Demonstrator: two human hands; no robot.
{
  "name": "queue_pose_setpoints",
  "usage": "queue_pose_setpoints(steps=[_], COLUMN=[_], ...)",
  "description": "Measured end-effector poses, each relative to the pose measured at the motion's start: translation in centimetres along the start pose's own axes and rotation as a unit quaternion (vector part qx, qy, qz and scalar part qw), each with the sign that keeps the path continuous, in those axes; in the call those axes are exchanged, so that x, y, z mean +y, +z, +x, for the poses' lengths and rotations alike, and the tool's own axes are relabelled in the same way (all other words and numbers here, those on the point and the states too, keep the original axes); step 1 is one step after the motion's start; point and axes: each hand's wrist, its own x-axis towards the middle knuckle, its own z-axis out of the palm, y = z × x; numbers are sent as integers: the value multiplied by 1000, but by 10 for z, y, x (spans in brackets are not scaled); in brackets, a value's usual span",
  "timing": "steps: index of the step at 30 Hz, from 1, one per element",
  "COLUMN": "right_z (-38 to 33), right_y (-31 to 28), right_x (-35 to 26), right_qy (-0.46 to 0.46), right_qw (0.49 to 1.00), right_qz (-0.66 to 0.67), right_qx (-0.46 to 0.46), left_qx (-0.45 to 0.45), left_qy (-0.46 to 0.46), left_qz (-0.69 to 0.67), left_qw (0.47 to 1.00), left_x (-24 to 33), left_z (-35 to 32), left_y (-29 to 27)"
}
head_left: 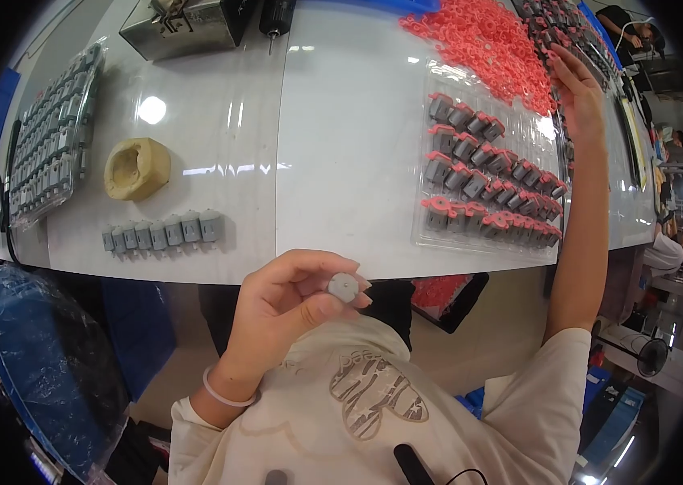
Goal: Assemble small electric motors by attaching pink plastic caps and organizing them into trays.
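My left hand [289,295] is closed around a small grey cylindrical motor [344,287], just off the table's near edge. The motor's round end, with a short pin at its centre, faces up. At the far right my right hand [580,93] reaches out beside a heap of red plastic rings [487,40]. Its thumb and fingertips come together on what looks like one small red ring. Below the heap lies a clear plastic tray [430,230] with rows of grey motors [470,182], each capped with a red ring.
Several bare grey motors [159,234] stand in a row at the left, below a yellowish hollow block [138,169]. A tray of grey motors [54,133] is at the far left. A metal box [184,32] and an electric screwdriver [277,18] are at the back.
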Motion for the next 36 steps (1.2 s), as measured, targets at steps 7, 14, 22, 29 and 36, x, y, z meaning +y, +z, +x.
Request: queue_pose_setpoints(steps=[7, 14, 22, 29, 36], right_z=[-139, -204, -217, -225, -212], right_y=[140, 185, 190, 195, 184], right_x=[-91, -114, -110, -108, -99], right_qy=[-29, -119, -116, -109, -152], right_qw=[981, 974, 978, 982, 968], right_qz=[91, -45, -18, -22, -25], right_qx=[-167, -188, -171, -155, -201], left_qx=[-76, -29, -54, -49, -65], left_qy=[76, 164, 196, 178, 173], left_qz=[-64, -1, 69, 69, 46], left_qw=[992, 986, 977, 980, 982], left_x=[-8, -12, -16, -17, -19], left_z=[8, 10, 8, 4, 4], left_y=[-9, 4, -1, -2, -4])
